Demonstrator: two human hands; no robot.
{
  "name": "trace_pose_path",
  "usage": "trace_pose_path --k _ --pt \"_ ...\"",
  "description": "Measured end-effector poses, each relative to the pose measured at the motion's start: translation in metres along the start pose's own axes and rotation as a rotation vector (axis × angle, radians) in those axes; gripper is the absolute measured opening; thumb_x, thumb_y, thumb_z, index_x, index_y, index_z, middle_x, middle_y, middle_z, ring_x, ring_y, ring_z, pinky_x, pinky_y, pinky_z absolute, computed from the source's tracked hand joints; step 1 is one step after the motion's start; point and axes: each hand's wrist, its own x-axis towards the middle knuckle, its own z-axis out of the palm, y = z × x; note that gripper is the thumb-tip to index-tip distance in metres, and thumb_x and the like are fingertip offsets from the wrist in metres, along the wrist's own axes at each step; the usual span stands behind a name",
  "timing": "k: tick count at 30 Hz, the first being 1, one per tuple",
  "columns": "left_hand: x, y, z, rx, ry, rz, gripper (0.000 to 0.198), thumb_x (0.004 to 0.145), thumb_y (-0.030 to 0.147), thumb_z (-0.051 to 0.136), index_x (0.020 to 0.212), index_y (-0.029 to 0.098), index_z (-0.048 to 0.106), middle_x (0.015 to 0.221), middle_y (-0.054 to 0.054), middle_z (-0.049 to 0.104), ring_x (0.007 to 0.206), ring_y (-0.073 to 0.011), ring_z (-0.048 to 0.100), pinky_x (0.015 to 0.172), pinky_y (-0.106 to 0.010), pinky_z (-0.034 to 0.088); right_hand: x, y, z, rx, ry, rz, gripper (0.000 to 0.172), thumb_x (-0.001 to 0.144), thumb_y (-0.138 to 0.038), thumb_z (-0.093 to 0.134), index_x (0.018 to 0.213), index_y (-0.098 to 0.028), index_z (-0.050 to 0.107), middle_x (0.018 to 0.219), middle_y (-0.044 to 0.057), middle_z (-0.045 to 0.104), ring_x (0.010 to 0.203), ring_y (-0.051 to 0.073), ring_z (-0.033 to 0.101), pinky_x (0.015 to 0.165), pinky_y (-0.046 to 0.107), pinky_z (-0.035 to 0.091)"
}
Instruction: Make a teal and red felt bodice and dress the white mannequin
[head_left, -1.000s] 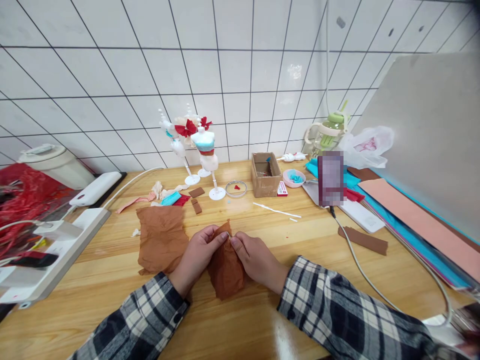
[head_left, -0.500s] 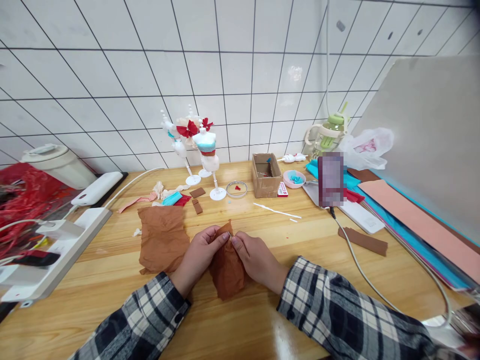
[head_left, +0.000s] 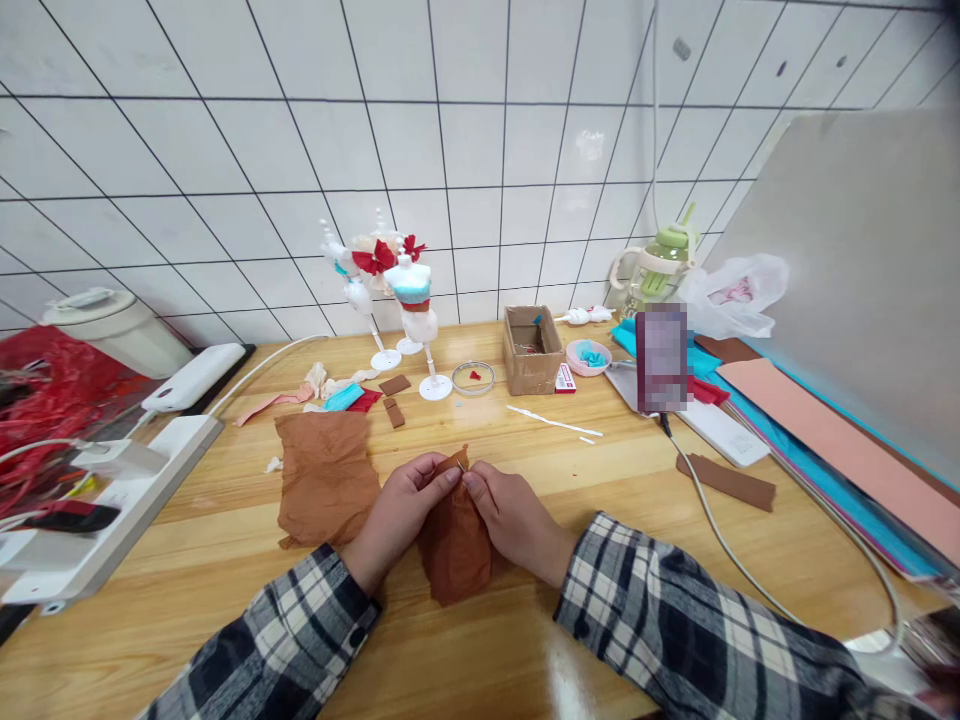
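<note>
Low over the wooden desk, my left hand (head_left: 409, 508) pinches the upper edge of a crinkled brown crepe paper piece (head_left: 456, 555), which hangs down between my hands. Facing it, my right hand (head_left: 514, 512) is closed, thumb against forefinger, on a thin shiny needle (head_left: 463, 466) at the paper's top edge. Only a short bit of the needle shows; the fingers cover the rest. A larger crumpled brown sheet (head_left: 326, 480) lies flat to the left of my left hand.
Behind my hands stand small white dress forms (head_left: 420, 325), a metal ring (head_left: 473, 378), a cardboard box (head_left: 531, 370) and a pink bowl (head_left: 589, 358). A phone (head_left: 661, 358) with a cable stands at right, by coloured paper sheets (head_left: 840, 430). A power strip (head_left: 142, 500) lies at left.
The brown paper between my hands has shifted slightly, its lower end hanging a little lower and wider. Both hands keep their pinches in nearly the same place.
</note>
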Motion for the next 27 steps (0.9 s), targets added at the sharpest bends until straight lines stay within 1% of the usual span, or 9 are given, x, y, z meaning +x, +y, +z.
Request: trace_pose_path --k 5,13,19,21,24,27 --pt "0.0016 -0.0025 -0.0025 0.009 -0.009 0.02 0.028 0.072 0.043 0.072 0.073 0.016 0.063 0.067 0.003 0.059 0.062 -0.011 0.048 0.059 -0.021 0.039 -0.0011 -0.0014 -0.0018 0.007 0.002 -0.007 0.034 0.1 -0.041 0.024 0.082 -0.022 0.045 0.071 0.001 0.056 0.064 0.015 0.053 0.06 0.024 0.032" --pt "0.0034 -0.0051 -0.0032 0.025 -0.034 0.027 0.029 0.071 0.043 0.073 0.071 0.016 0.065 0.066 0.003 0.058 0.061 -0.0107 0.048 0.058 -0.021 0.038 -0.0004 -0.0023 -0.0024 0.029 0.013 -0.005 0.034 0.1 -0.041 0.025 0.08 -0.021 0.044 0.067 0.0 0.053 0.061 0.015 0.05 0.058 0.025 0.031" --pt "0.0034 -0.0069 -0.0043 -0.008 -0.06 -0.007 0.029 0.071 0.043 0.073 0.072 0.015 0.064 0.066 0.002 0.059 0.061 -0.0105 0.049 0.06 -0.021 0.039 0.0001 -0.0013 -0.0015 0.014 0.003 -0.011 0.034 0.1 -0.04 0.024 0.08 -0.021 0.045 0.067 0.0 0.054 0.06 0.015 0.05 0.058 0.025 0.03" --pt "0.002 -0.0072 -0.0049 -0.056 -0.064 -0.009 0.029 0.072 0.043 0.072 0.07 0.015 0.062 0.066 0.003 0.059 0.061 -0.0108 0.049 0.061 -0.021 0.04 -0.0001 -0.0004 -0.0015 0.009 0.004 -0.012 0.034 0.1 -0.041 0.024 0.08 -0.022 0.044 0.067 0.0 0.053 0.06 0.015 0.05 0.058 0.025 0.03" --pt "0.0003 -0.0074 -0.0054 -0.133 -0.04 -0.002 0.029 0.073 0.042 0.071 0.068 0.015 0.06 0.066 0.002 0.059 0.063 -0.0119 0.05 0.063 -0.023 0.042 -0.0005 0.0009 -0.0014 0.01 0.002 -0.014 0.035 0.1 -0.042 0.024 0.08 -0.022 0.044 0.068 0.0 0.054 0.061 0.015 0.05 0.058 0.025 0.03" --pt "0.0007 -0.0073 -0.0056 -0.111 -0.049 -0.011 0.028 0.074 0.041 0.07 0.068 0.015 0.06 0.067 0.001 0.06 0.064 -0.0124 0.05 0.062 -0.023 0.042 -0.0008 0.0009 -0.0014 0.012 -0.001 -0.018 0.036 0.1 -0.044 0.023 0.08 -0.022 0.043 0.068 0.0 0.054 0.062 0.015 0.051 0.058 0.025 0.03"
